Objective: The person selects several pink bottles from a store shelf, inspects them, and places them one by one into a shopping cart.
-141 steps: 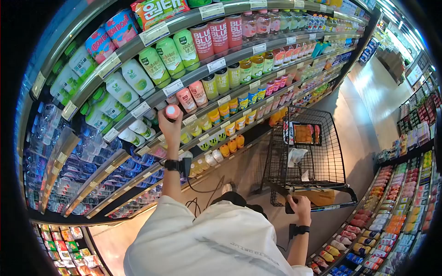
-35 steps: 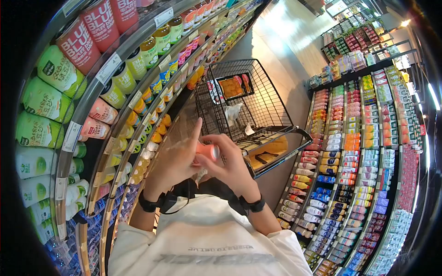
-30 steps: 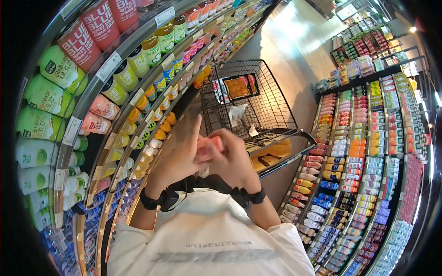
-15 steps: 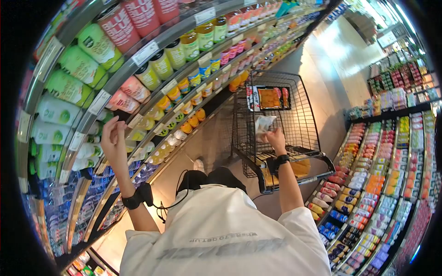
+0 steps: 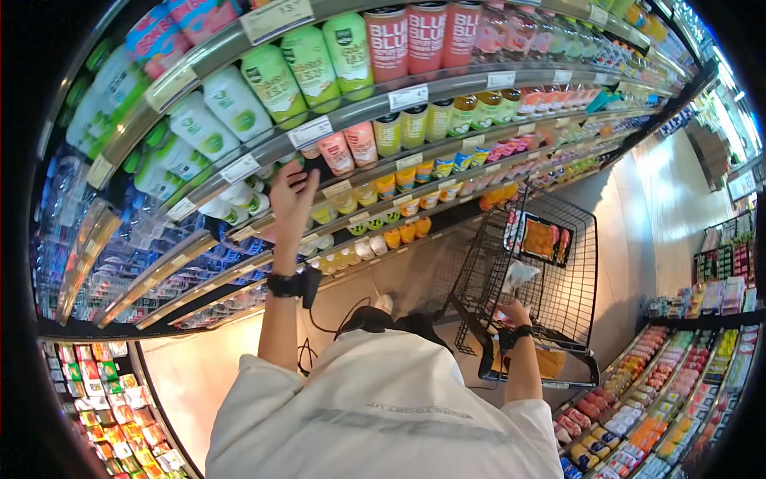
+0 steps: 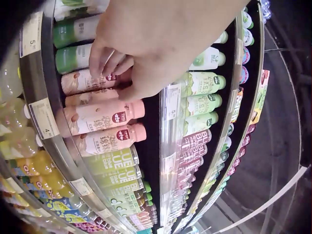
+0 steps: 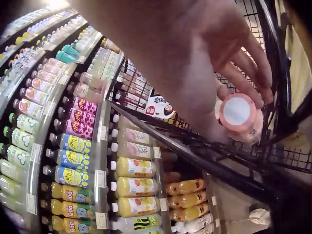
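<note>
Left hand (image 5: 292, 195): raised to the shelf (image 5: 363, 107), forearm extended forward, wrist bent. Fingers bent and a little apart, among pale-pink plastic bottles with pink caps (image 6: 105, 117). They touch or lie just beside one; which cannot be told. Firm hold: none shown.

Right hand (image 5: 512, 312): lowered over the rear of the black wire shopping cart (image 5: 471, 319), palm down. Thumb and bent fingers placed about the cap end of a pink-capped bottle with a white disc on its top (image 7: 237, 113); pressure cannot be judged. Bottle located low, among the cart's wires; whether its base rests on them is hidden.

Adjacent, left: green-and-white bottles (image 6: 75, 58) beside the pink row. Adjacent, right: white crumpled plastic bag (image 5: 520, 276) and dark tray of orange-brown food (image 5: 542, 238), both within the cart.

Hazards, as judged: neighbouring pink bottles toppled or dragged forward, from bent fingers working in a tight row. Capped bottle tipped against the wires, from early release or an uneven base. Either mishap likelier with both hands busy at widely separate places.
</note>
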### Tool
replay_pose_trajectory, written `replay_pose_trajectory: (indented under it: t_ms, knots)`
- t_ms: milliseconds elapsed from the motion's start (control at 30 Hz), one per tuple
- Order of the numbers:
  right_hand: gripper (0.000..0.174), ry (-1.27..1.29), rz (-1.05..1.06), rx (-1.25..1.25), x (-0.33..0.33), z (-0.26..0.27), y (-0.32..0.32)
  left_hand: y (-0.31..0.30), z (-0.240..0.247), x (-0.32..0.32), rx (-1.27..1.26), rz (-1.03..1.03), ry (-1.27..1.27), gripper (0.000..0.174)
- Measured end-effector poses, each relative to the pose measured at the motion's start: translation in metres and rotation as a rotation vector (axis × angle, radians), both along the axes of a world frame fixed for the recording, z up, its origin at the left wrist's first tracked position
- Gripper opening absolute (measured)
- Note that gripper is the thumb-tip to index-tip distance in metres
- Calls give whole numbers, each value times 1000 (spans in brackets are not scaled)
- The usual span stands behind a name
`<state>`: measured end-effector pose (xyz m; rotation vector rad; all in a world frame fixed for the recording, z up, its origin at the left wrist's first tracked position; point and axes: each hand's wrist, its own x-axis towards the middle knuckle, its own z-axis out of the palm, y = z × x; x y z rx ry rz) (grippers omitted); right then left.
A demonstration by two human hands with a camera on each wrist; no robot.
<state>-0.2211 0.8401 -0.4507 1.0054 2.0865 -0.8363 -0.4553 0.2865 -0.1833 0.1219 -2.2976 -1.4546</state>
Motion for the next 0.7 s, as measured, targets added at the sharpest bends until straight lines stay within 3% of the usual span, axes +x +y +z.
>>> replay_pose_trajectory:
  t_ms: [133,300,333,367,467,567,700]
  knots:
    - [44,16,-71,-83,7,26,-4,25,-1,-22,-33,-52,71,60]
    - [46,229,-132,-276,41,15,9,29,-19,-52,-113,-62,132,50]
    - [46,293,-100,-259,45,14,11,31,-17,-55,-104,-65,106,47]
    - [46,352,-66,-243,51,12,12,32,-22,-61,-217,2,303,46]
    - [44,439,-50,-154,62,12,8,21,-40,-72,-151,-109,181,51]
    - [39,529,-135,-92,72,-2,8,27,-30,-59,-83,-72,204,55]
    - [33,626,-198,-97,70,46,-22,27,-22,-47,-34,-61,166,53]
